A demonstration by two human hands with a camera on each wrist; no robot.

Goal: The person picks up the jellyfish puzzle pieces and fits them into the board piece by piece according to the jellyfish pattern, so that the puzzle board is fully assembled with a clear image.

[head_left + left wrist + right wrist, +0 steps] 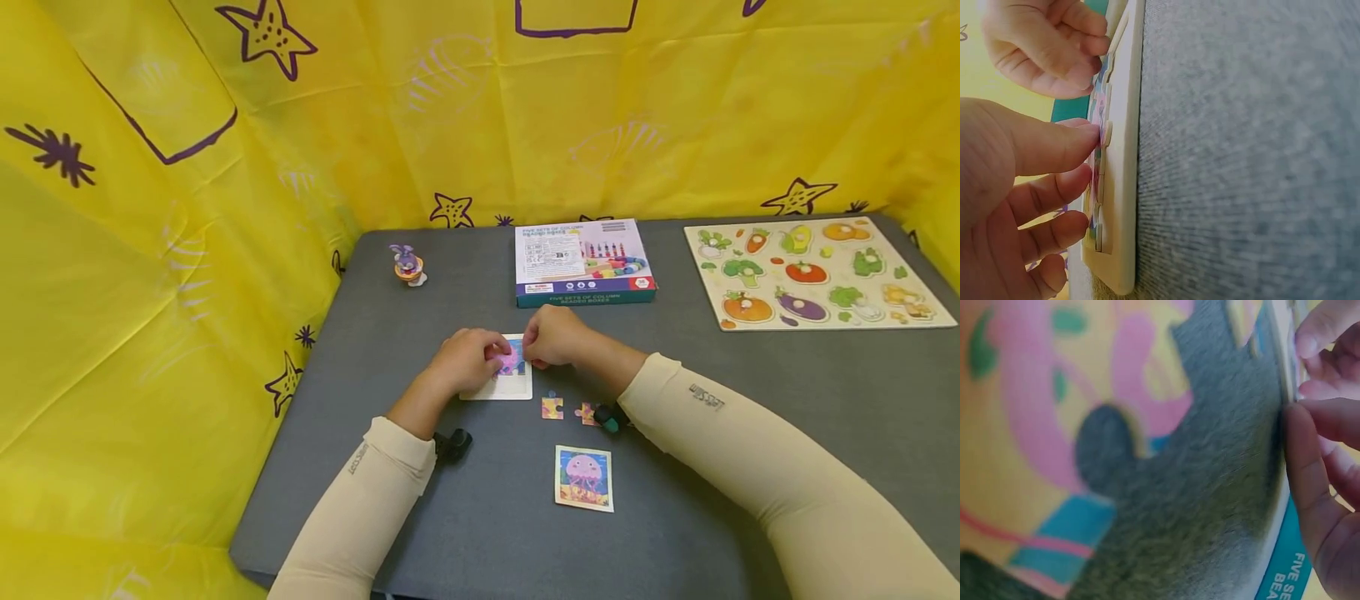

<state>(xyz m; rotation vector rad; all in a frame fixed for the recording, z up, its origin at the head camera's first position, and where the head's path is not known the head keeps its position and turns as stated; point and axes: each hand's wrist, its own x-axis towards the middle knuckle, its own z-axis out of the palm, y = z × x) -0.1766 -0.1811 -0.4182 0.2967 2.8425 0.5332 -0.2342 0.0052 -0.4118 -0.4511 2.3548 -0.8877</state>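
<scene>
A small framed jigsaw board (pixel 513 387) lies mid-table, partly filled with jellyfish puzzle pieces (pixel 507 361). My left hand (pixel 467 360) rests over its left side, with thumb and fingertips touching the pieces in the left wrist view. At the upper right corner my right hand (pixel 558 337) pinches a puzzle piece (pixel 1108 65) against the frame; its fingers partly hide that piece. Two loose puzzle pieces, a yellow one (pixel 552 408) and a pink-and-yellow one (pixel 587 413), lie right of the board. The second appears large in the right wrist view.
A jellyfish picture card (pixel 584 477) lies nearer me. Behind stand a beads box (pixel 585 262) and a purple figurine (pixel 407 264). A wooden vegetable board (pixel 817 275) lies far right. Yellow cloth (pixel 450 108) hangs behind and to the left.
</scene>
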